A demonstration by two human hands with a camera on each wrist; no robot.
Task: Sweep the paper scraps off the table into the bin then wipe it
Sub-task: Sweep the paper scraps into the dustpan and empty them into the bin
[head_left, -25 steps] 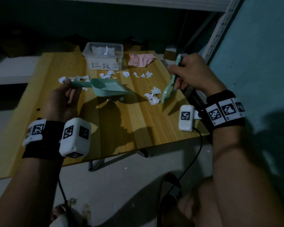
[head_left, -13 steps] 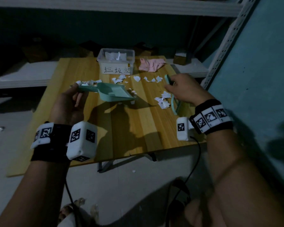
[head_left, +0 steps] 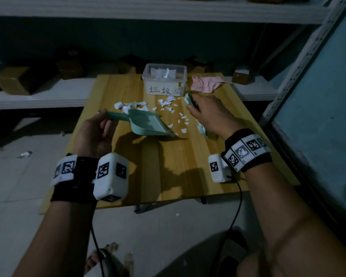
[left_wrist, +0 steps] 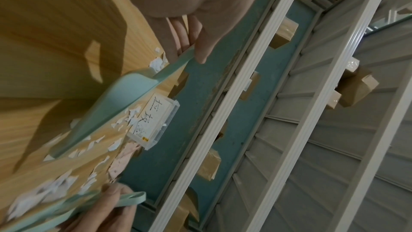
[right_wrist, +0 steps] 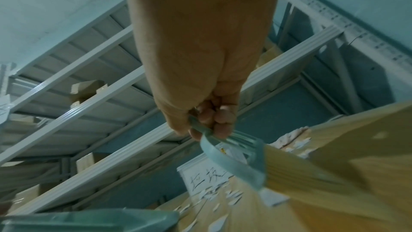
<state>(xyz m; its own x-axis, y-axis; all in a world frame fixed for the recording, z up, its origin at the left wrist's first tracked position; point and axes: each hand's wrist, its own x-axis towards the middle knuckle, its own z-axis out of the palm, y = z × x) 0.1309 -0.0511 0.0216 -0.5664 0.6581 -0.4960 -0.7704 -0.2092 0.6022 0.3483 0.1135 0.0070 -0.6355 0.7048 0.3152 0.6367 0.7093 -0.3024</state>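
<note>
The left hand (head_left: pixel 94 134) grips the handle of a mint-green dustpan (head_left: pixel 146 122), thumb on top and fingers curled underneath, as the left wrist view shows plainly. The pan sits tilted, its front lip down on the wooden table (head_left: pixel 168 168) and its open mouth facing right towards the scattered paper scraps (head_left: pixel 168 108).

The right hand (head_left: pixel 210 114) is closed round the handle of a small mint-green brush (right_wrist: pixel 231 161), fingers wrapped tight (the right wrist view has the knuckles bunched over the looped grip). The brush head reaches down near the table at the right side, though it is blurred in every view, so whether the bristles touch the wood is hard to say.

The scraps lie in a loose band between the dustpan and the brush, with more clustered behind the pan's handle and up near a clear plastic bin (head_left: pixel 165 80) bearing a handwritten label. The bin stands at the far edge of the table and has white paper inside. Just right of it lies a crumpled pink cloth (head_left: pixel 206 84).
</note>
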